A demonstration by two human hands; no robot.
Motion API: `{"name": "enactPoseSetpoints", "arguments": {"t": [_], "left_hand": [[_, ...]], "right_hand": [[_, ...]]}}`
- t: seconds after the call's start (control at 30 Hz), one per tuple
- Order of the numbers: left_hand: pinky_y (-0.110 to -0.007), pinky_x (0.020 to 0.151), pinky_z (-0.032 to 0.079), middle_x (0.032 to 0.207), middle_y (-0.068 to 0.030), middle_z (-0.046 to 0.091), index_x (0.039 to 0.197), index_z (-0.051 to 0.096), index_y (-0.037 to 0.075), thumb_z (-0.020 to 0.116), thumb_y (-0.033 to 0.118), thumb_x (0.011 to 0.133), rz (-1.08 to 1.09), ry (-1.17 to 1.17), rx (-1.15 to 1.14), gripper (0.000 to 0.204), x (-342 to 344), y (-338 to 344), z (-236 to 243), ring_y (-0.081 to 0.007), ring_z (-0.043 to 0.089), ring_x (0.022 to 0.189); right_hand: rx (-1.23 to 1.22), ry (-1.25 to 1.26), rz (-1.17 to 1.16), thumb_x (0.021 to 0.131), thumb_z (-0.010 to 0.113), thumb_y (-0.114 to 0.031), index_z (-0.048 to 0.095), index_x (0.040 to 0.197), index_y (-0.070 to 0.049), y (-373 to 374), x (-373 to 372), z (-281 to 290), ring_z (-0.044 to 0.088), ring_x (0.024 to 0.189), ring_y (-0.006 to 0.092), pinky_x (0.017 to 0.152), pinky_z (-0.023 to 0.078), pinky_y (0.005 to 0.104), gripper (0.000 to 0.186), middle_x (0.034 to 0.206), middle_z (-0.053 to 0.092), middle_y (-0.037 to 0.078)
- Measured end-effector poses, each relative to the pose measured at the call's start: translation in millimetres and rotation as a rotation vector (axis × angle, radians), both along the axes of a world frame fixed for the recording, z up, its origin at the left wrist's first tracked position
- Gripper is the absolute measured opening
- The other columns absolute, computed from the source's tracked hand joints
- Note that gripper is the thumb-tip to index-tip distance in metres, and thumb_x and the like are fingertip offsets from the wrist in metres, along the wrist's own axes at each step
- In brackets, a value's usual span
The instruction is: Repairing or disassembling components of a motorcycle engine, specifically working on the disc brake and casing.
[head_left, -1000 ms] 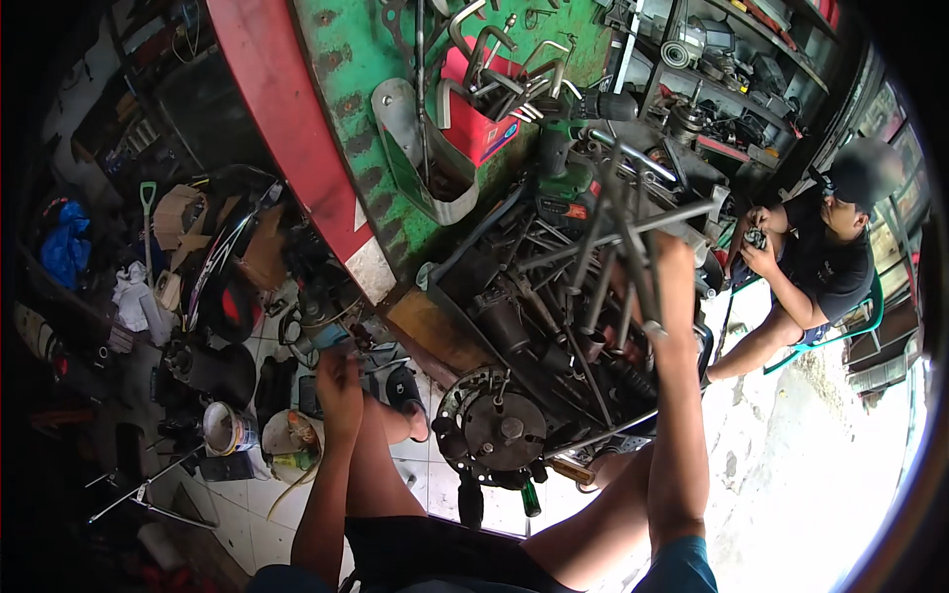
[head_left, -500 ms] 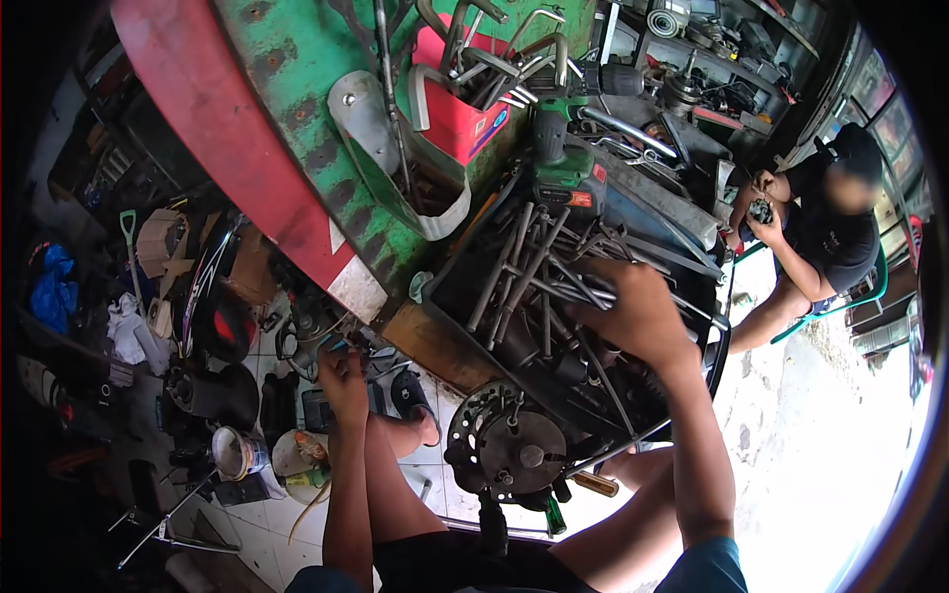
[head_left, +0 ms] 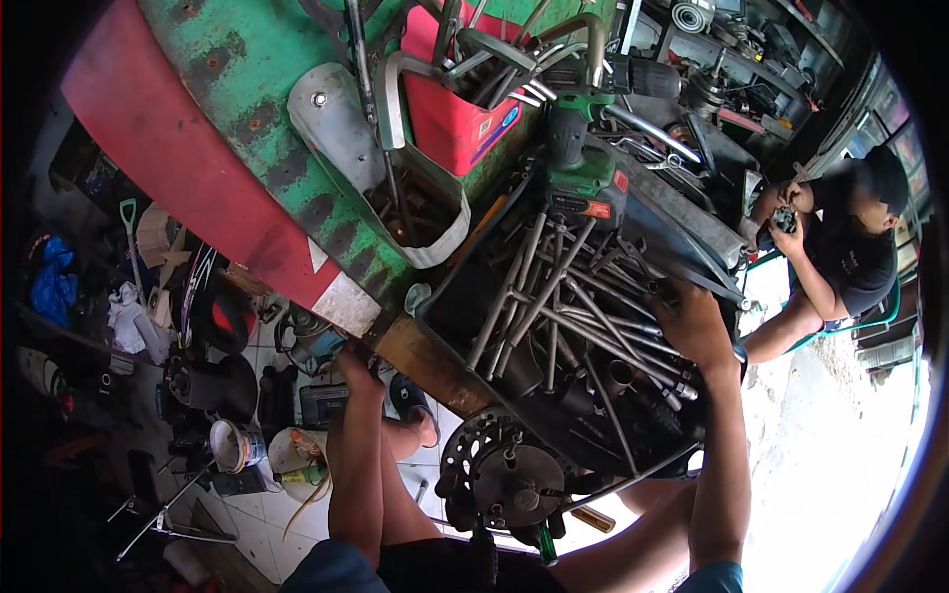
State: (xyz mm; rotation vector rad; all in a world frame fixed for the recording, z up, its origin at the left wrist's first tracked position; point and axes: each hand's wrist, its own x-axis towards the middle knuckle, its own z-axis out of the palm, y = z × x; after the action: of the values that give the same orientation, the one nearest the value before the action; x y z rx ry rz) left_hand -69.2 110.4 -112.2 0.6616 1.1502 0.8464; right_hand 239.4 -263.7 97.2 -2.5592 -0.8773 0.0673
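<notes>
At the right side of a black tray point(head_left: 499, 393), my right hand point(head_left: 700, 324) reaches down with its fingers curled in among the tools. What lies under those fingertips is too dark to make out. Several T-handle wrenches point(head_left: 542, 292) lie piled in the tray, with sockets point(head_left: 620, 373) and rods beside them. My left hand point(head_left: 358, 372) is held low beside the wooden edge point(head_left: 432, 358) of the bench. Its fingers are drawn together, and anything between them is too small to name. A green and black cordless drill point(head_left: 583, 178) stands at the tray's far end.
Beyond the tray are a red bin point(head_left: 460, 128) of hex keys and a grey metal holder point(head_left: 336, 124) on the green bench point(head_left: 237, 74). A round metal hub point(head_left: 519, 484) sits between my legs. At the right, a seated person point(head_left: 840, 237) handles a small part.
My right hand has moved right, from above the wrenches to the tray's right side. My left hand has shifted slightly up and right, closer to the bench edge. The view has tilted a little.
</notes>
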Motion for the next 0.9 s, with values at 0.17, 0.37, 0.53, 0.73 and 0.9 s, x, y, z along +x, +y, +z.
{"name": "enactPoseSetpoints", "arguments": {"t": [0.17,0.37,0.53,0.73,0.9], "left_hand": [[-0.037,0.086,0.045,0.126,-0.0023,0.070,0.136,0.063,0.016,0.037,0.041,0.103,-0.022,0.065,0.015,0.049,13.2,-1.1,1.6,-0.0171,0.063,0.111],[-0.031,0.075,0.043,0.126,-0.0029,0.069,0.134,0.063,0.016,0.037,0.037,0.104,0.000,0.006,-0.006,0.046,-1.2,-0.6,-1.4,-0.0170,0.064,0.102],[-0.041,0.100,0.053,0.143,-0.0110,0.061,0.146,0.054,0.008,0.035,0.038,0.104,-0.008,-0.175,-0.014,0.056,12.7,-22.6,32.6,-0.0265,0.063,0.124],[-0.038,0.094,0.053,0.132,-0.0072,0.068,0.140,0.059,0.009,0.039,0.039,0.106,0.029,-0.121,-0.016,0.050,15.6,-7.1,30.8,-0.0227,0.065,0.118],[-0.031,0.071,0.042,0.108,0.0048,0.069,0.125,0.065,0.018,0.043,0.049,0.105,-0.119,-0.074,0.074,0.043,7.4,13.6,-7.1,-0.0103,0.057,0.084]], "right_hand": [[-0.063,-0.065,0.007,0.089,0.077,-0.024,0.077,0.099,-0.002,-1.1,-1.9,10.2,0.072,0.087,0.0408,0.080,0.057,0.0478,0.024,0.093,0.074,0.024],[-0.204,-0.258,-0.029,0.087,0.078,-0.027,0.079,0.096,-0.006,-3.0,-17.4,13.4,0.072,0.080,0.0392,0.074,0.057,0.0487,0.023,0.086,0.074,0.019],[0.080,-0.278,-0.037,0.090,0.074,-0.016,0.077,0.097,-0.003,-2.9,-21.7,15.5,0.073,0.077,0.0377,0.072,0.057,0.0461,0.015,0.086,0.075,0.020],[0.413,0.173,0.223,0.086,0.075,0.002,0.073,0.104,0.002,20.8,-81.1,74.0,0.070,0.073,0.0133,0.066,0.052,0.0258,0.019,0.085,0.073,0.011],[0.250,0.366,0.883,0.075,0.074,0.003,0.066,0.127,-0.001,19.7,-129.3,74.1,0.070,0.100,0.0315,0.082,0.057,0.0380,0.053,0.115,0.067,0.017]]}}
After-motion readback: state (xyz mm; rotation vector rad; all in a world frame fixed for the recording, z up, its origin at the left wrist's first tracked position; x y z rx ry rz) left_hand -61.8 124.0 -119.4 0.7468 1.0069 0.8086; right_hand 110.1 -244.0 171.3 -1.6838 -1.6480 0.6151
